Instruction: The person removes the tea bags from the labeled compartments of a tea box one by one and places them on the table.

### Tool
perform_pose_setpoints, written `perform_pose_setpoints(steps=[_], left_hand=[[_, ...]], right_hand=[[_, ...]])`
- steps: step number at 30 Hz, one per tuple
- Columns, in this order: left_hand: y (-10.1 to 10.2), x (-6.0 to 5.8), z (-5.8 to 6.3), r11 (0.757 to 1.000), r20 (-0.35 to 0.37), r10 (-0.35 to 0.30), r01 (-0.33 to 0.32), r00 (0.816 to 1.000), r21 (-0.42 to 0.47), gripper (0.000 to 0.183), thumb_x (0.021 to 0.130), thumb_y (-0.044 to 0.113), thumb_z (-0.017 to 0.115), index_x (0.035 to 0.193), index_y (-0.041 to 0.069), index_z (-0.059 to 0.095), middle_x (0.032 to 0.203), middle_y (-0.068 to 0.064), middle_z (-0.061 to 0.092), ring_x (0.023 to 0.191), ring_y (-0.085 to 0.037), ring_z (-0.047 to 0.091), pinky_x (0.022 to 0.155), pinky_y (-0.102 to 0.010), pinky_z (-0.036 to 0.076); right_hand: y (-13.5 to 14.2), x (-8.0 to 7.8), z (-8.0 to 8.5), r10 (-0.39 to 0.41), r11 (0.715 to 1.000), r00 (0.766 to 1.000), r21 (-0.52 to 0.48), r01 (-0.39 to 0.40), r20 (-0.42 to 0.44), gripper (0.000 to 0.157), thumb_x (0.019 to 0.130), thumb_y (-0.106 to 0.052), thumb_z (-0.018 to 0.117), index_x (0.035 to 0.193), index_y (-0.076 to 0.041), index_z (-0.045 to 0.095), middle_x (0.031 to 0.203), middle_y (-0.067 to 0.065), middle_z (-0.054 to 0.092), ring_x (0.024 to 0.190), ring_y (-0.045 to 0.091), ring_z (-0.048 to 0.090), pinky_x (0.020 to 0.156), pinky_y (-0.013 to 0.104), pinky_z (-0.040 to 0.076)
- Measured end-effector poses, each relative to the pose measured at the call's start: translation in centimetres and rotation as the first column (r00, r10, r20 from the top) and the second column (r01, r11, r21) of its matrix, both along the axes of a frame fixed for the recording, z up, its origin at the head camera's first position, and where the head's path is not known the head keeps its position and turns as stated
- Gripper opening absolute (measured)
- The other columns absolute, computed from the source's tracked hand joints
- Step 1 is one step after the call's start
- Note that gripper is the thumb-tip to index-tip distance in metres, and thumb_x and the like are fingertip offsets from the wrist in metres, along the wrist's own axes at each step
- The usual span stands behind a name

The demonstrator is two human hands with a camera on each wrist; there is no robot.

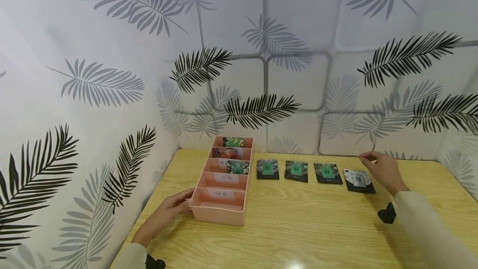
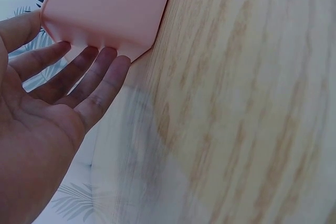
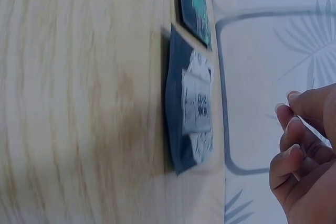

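A long pink box [image 1: 220,215] with five or so labelled compartments stands on the table's left half. My left hand [image 1: 173,209] is at its near left corner. In the left wrist view, the fingertips [image 2: 107,53] touch the box's lower edge and the thumb meets its side. At the right, my right hand [image 1: 382,171] is raised just beyond a dark tea packet with a white label [image 1: 359,180]. Its fingers are loosely bent, thumb close to the index finger, nothing visible between them. The right wrist view shows the packet [image 3: 191,108] apart from the hand.
Three dark packets with green labels [image 1: 267,169], [image 1: 296,170], [image 1: 328,173] lie in a row left of the white-labelled one. In the box's far compartments sit a green packet [image 1: 233,142], a red packet [image 1: 225,153] and a dark-green one [image 1: 238,167]. Leaf-patterned walls border the table.
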State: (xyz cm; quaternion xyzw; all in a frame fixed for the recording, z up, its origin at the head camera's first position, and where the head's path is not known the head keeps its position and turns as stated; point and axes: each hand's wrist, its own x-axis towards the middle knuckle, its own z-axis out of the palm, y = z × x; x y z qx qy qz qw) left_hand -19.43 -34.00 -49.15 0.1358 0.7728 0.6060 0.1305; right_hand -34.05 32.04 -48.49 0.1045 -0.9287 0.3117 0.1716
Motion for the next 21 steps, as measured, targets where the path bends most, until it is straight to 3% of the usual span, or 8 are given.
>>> perform_pose_setpoints(steps=[9, 14, 21], left_hand=[[-0.1, 0.0, -0.1, 1.000, -0.002, 0.000, 0.000, 1.000, 0.006, 0.057, 0.111, 0.026, 0.049, 0.162, 0.005, 0.032, 0.163, -0.020, 0.033, 0.139, -0.038, 0.047, 0.108, -0.049, 0.046], [-0.1, 0.0, -0.2, 1.000, 0.001, -0.004, 0.004, 1.000, 0.007, 0.057, 0.111, 0.026, 0.049, 0.162, 0.005, 0.032, 0.163, -0.020, 0.033, 0.141, -0.039, 0.045, 0.109, -0.051, 0.045], [-0.1, -0.1, -0.3, 1.000, -0.004, 0.007, -0.007, 1.000, 0.002, 0.057, 0.111, 0.027, 0.050, 0.162, 0.006, 0.033, 0.163, -0.019, 0.034, 0.142, -0.039, 0.043, 0.109, -0.045, 0.046]], right_hand=[[-3.2, -0.1, 1.0, 0.033, 0.999, 0.999, -0.041, -0.033, -0.001, 0.026, 0.107, -0.019, 0.060, 0.118, 0.001, 0.072, 0.104, 0.021, 0.070, 0.064, 0.019, 0.055, 0.050, 0.033, 0.043], [-5.0, -0.1, 1.4, 0.073, 0.995, 0.997, -0.059, -0.074, -0.027, 0.023, 0.105, -0.017, 0.062, 0.117, 0.000, 0.073, 0.103, 0.019, 0.071, 0.069, 0.019, 0.058, 0.052, 0.032, 0.045], [-7.2, -0.5, 1.8, 0.106, 0.992, 0.994, -0.065, -0.108, -0.024, 0.023, 0.105, -0.021, 0.063, 0.117, -0.004, 0.073, 0.103, 0.015, 0.072, 0.081, 0.025, 0.063, 0.066, 0.036, 0.052]])
